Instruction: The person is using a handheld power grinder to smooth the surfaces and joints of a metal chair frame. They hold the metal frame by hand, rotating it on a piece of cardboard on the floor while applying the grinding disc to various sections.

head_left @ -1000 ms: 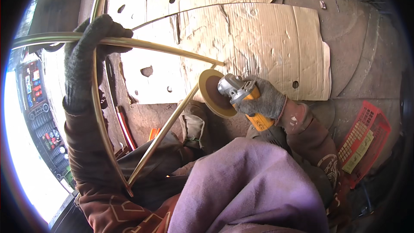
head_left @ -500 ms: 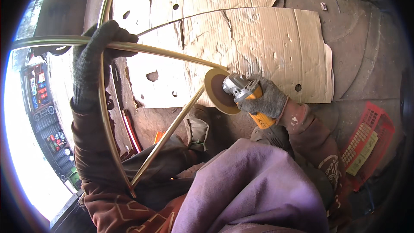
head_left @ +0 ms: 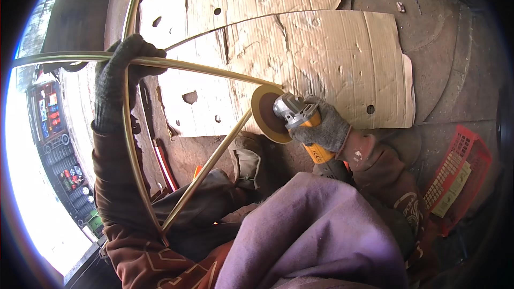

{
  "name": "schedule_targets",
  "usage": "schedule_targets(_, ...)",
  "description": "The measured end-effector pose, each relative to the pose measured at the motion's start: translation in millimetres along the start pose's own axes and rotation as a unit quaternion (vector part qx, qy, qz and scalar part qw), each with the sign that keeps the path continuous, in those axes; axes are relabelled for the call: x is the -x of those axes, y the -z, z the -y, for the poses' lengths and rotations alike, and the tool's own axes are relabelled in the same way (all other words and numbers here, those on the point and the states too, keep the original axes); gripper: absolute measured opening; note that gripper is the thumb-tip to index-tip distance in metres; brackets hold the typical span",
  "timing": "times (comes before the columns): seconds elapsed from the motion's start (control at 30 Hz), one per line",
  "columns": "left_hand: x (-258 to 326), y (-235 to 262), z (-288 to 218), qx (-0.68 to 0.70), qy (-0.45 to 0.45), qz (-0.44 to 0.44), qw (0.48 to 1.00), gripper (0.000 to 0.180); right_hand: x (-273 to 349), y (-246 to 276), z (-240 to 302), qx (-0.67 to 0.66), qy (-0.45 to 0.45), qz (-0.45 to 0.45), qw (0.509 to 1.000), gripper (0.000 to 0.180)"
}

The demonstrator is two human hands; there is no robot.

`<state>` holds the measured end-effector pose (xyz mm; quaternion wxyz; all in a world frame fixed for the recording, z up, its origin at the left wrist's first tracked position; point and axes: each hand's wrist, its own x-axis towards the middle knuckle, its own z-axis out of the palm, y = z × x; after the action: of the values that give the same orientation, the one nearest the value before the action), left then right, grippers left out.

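My left hand point(head_left: 115, 88), in a dark knit glove, is closed around gold-coloured metal tubes where they cross. One tube point(head_left: 203, 70) runs right from there, its end near the disc. Another tube point(head_left: 134, 144) bends down along my left forearm and meets a slanting tube point(head_left: 206, 176) at a corner by my body. My right hand point(head_left: 333, 127), in a grey glove, grips an orange and grey angle grinder point(head_left: 319, 154). Its round tan and brown disc point(head_left: 266, 113) is beside the slanting tube's upper end. Contact there I cannot tell.
Flattened cardboard sheets point(head_left: 321, 48) with holes cover the floor ahead. A red plastic crate point(head_left: 458, 176) lies at the right. A red and white strip point(head_left: 165, 166) rests beside my leg. Shelves of coloured goods point(head_left: 61, 144) stand at far left, by a bright opening.
The grinder and my right hand have shifted slightly left, and the disc with them. My left hand sits a little lower in the picture, still holding the tubes.
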<state>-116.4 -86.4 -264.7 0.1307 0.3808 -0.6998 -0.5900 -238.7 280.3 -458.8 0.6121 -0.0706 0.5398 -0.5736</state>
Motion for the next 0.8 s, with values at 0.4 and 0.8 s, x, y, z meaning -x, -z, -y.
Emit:
schedule_targets(0.4, 2, 0, -2, 0.013, 0.007, -0.002, 1.0, 0.036, -2, 0, 2, -0.014, 0.007, 0.004, 1.0, 0.05)
schedule_targets(0.8, 3, -5, -10, -0.011, -0.009, 0.004, 1.0, 0.034, -2, 2, 0, -0.053, 0.006, 0.023, 0.998, 0.047)
